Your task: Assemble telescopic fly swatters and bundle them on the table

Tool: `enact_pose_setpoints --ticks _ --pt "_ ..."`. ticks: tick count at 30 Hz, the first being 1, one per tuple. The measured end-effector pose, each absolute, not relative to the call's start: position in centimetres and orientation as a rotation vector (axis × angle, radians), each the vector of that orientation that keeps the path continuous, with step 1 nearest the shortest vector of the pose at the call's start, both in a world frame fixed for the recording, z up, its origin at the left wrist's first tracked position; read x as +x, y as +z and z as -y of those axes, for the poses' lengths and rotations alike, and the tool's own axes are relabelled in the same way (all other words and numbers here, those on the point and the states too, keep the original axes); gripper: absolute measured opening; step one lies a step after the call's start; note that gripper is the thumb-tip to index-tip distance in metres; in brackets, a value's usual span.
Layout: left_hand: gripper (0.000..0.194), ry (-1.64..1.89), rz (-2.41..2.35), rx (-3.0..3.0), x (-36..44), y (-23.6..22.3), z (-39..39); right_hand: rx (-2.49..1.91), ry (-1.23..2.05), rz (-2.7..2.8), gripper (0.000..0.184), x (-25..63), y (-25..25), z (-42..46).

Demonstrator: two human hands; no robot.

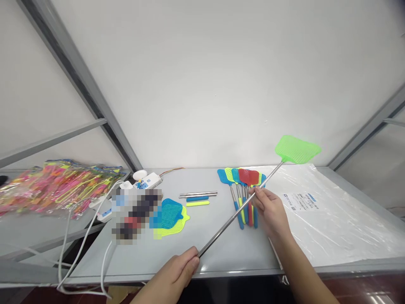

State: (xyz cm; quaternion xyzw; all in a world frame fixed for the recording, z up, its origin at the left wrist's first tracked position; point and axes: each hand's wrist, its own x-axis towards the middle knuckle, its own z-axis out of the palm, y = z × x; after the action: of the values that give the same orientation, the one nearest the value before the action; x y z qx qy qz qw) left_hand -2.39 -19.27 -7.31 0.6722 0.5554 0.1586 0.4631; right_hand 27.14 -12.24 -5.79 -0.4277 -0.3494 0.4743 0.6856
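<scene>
Two hands, left (177, 270), right (270, 213), on one green flyswatter (297, 149) | two swatter heads (171, 215)

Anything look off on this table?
Yes. A pixelated patch on the table hides whatever lies beside the blue swatter head. Next to it, bare steel rods and a yellow grip lie loose, not fitted together.

The person's left hand (177, 270) and right hand (272, 213) are bare, and behind the fingers (260, 196), a bare right forearm (303, 270) tapers from the wrist.
</scene>
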Motion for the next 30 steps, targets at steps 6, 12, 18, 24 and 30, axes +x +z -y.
enact_pose_setpoints --ticks 6,12,18,24,30 --pt "0.032 0.452 -1.493 1.633 -5.5 -6.7 18.5 -0.882 1.026 0.720 0.024 28.1 -4.4 10.9" --pt "0.023 0.568 -1.348 1.862 -5.1 -6.1 15.2 -0.887 1.119 0.736 0.024 25.6 -6.1 10.4" --pt "0.022 0.737 -1.687 2.371 -1.5 -7.4 12.2 -0.915 1.244 0.782 0.027 22.0 -9.4 10.6" --pt "0.020 1.349 -2.127 2.327 -3.9 -9.2 11.1 -0.856 1.191 0.683 0.023 24.8 -9.4 10.5" --pt "0.026 1.630 -1.880 1.777 -5.5 -11.1 11.6 -0.842 1.222 0.663 0.018 25.5 -9.9 10.6"
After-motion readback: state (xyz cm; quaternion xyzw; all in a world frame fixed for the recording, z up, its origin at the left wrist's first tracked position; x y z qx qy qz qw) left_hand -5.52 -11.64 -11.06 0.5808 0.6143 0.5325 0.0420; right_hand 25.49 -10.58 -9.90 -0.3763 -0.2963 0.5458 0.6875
